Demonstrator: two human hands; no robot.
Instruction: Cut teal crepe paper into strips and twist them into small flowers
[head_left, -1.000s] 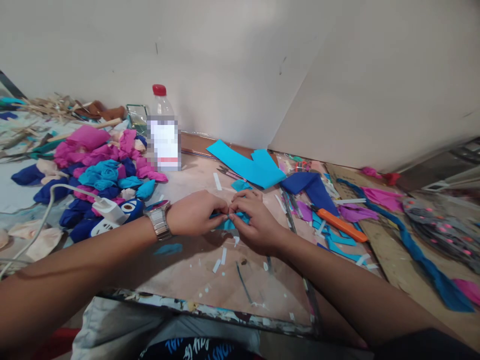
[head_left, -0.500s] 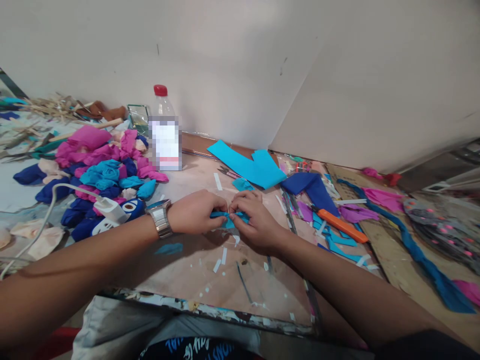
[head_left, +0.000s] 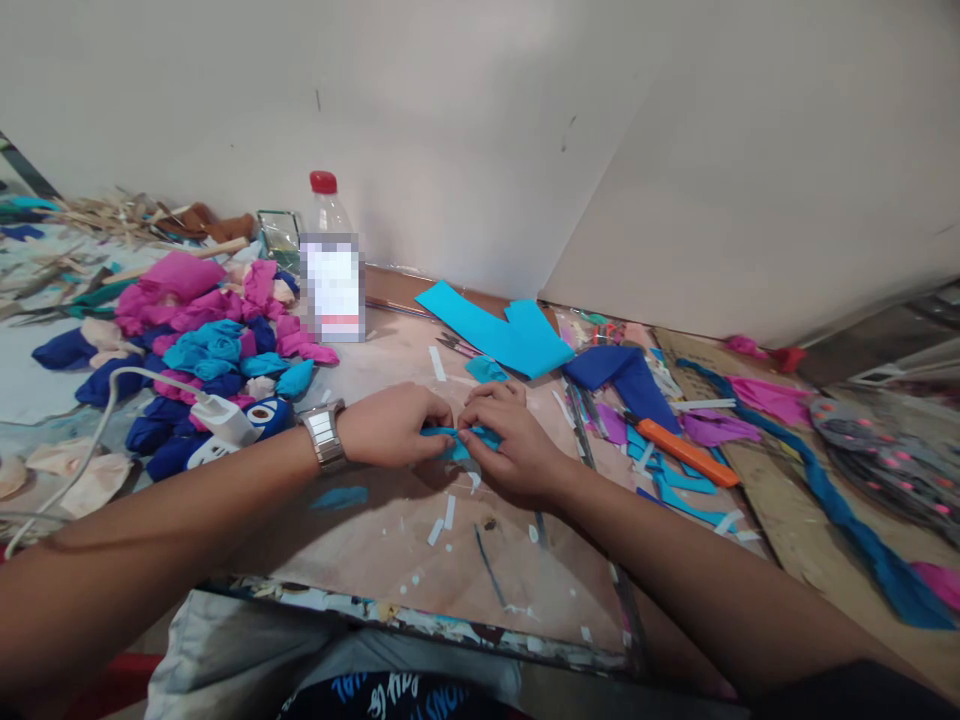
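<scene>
A small strip of blue crepe paper (head_left: 454, 449) is pinched between my two hands, just above the board (head_left: 420, 560). My left hand (head_left: 394, 425), with a metal watch at its wrist, closes thumb and fingers on the strip's left end. On the right end, my right hand (head_left: 506, 435) grips with thumb and fingertips, which nearly meet the left ones. Part of the strip is hidden under the fingers. Behind the hands lie a small blue piece (head_left: 486, 369) and a large folded blue sheet (head_left: 510, 335).
Left are piled paper rosettes (head_left: 202, 345) in pink, blue and cream, a power strip (head_left: 238, 435) with a white plug, and a red-capped bottle (head_left: 327, 215). Right lie an orange cutter (head_left: 686, 452), dark blue paper (head_left: 637, 380), scraps and a long twisted blue strip (head_left: 832, 490).
Both hands stay in nearly the same place, still pinching the blue strip. Its middle looks slightly more bunched between the thumbs. The view has shifted very slightly.
</scene>
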